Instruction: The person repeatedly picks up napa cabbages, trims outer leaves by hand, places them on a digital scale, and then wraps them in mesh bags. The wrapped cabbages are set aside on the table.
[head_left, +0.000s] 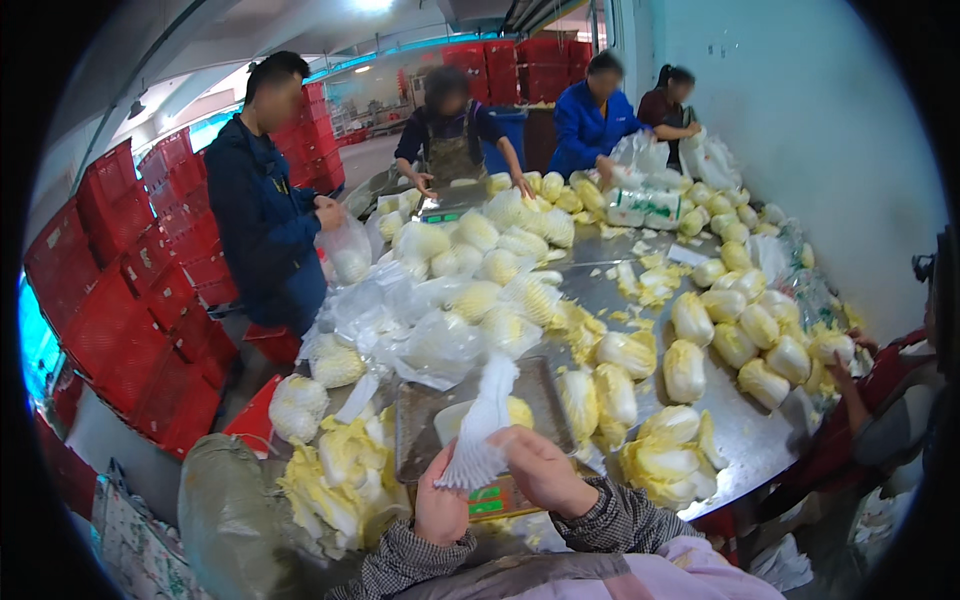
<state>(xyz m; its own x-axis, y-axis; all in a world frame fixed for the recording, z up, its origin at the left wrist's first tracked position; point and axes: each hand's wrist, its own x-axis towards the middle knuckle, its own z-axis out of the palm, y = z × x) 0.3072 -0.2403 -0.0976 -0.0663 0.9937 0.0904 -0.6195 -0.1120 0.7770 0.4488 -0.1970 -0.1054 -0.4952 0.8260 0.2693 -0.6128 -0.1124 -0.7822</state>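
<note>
A white foam net sleeve (480, 427) is stretched between my hands above a weighing scale. My left hand (442, 499) grips its lower left edge, while the fingers of my right hand (544, 469) pinch its right side. Beneath the sleeve lies the scale's metal tray (420, 409), which carries a napa cabbage (519, 412) partly hidden by the sleeve. The scale's lit green display (486, 500) shows between my wrists. To the right of the tray sit trimmed napa cabbages (579, 401). Loose yellow cabbage leaves (345, 480) are heaped left of my left hand.
Net-wrapped cabbages (480, 300) and clear plastic bags (435, 349) pile up beyond the scale. More bare cabbages (750, 330) line the steel table's (750, 450) right side. Co-workers stand around the table. Red crates (135, 300) are stacked at left; a bulging sack (232, 510) stands near my left.
</note>
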